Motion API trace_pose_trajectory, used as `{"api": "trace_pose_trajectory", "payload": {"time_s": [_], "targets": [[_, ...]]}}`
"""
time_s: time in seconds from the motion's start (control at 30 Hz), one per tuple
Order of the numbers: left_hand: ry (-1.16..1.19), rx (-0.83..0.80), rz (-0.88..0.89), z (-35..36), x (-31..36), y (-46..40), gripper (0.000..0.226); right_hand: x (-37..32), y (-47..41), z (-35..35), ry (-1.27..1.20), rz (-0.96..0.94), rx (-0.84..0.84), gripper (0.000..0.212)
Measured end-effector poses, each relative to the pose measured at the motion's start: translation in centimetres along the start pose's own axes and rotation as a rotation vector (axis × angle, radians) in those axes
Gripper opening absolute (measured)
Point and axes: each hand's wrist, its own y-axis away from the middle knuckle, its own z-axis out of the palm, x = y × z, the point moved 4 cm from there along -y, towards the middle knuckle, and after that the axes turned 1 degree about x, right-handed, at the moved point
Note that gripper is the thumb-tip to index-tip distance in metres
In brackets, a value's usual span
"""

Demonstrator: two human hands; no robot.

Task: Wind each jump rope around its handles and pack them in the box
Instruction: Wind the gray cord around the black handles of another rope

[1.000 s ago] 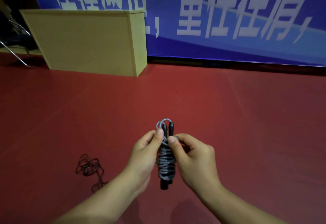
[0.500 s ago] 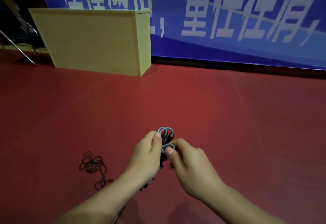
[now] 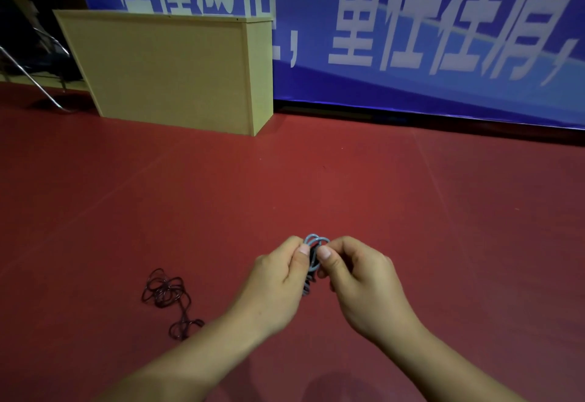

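Red floor (image 3: 411,211) fills most of the view, blue banner (image 3: 411,37) across the back. The tan wooden box (image 3: 177,72) stands far left against the banner, well apart from your hands; its opening isn't visible from here.

Dark red jump rope (image 3: 166,291) lies loose and tangled on the floor, left of your left forearm, not wound yet.

Left hand (image 3: 278,281) and right hand (image 3: 357,281) both grip the grey jump rope (image 3: 313,243) between them, above the floor, fingers curled, thumbs pressing near the top loops. Black handles are mostly hidden behind your fingers.

Handling guess: cord is light, thin, springy, probably a bit slick, so coils likely pop loose if you relax. Pinch across the wraps and handles together, not the free loop. For the tangled one, find the stiff handles first and lift there; the cord alone will just drag.
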Motion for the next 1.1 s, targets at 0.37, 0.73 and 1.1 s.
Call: {"api": "trace_pose_trajectory", "payload": {"time_s": [0.37,0.73,1.1], "targets": [[-0.023,-0.049,-0.048,0.5,0.0,0.3,0.030,0.7,-0.4,0.3,-0.184,0.145,-0.061,0.029],[-0.184,-0.008,0.038,0.9,1.2,0.7,0.025,1.3,-0.2,0.7,-0.361,0.334,0.003,0.037],[-0.156,-0.025,0.074,0.8,1.4,0.8,0.029,1.9,-0.2,0.0,-0.204,0.263,0.122,0.037]]}}
